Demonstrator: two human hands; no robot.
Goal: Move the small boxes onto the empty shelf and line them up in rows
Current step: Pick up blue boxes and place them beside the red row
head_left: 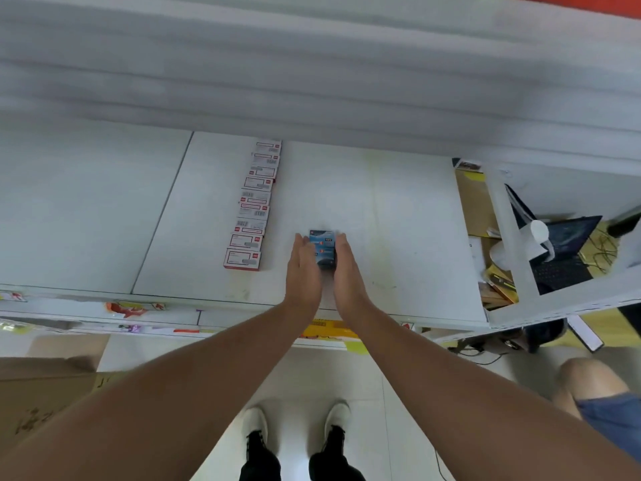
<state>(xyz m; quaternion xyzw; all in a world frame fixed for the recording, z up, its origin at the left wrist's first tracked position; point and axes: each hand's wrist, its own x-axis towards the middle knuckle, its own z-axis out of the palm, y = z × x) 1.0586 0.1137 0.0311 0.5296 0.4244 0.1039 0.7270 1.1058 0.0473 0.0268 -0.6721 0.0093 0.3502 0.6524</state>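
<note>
Blue small boxes [323, 249] sit near the shelf's [399, 220] front edge, pressed between my flat left hand [302, 269] and right hand [348, 270], fingers straight. A row of white boxes [252, 206] runs toward the back, just left.

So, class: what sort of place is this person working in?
Probably a shop or stockroom: a white display shelf bearing a row of red-and-white boxes, torn price-label strips along its front edge, and a cardboard carton on the floor.

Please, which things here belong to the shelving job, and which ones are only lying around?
Job: blue boxes between left hand and right hand; row of red-and-white boxes; white shelf.

Lying about: laptop, cardboard box, cables.
</note>
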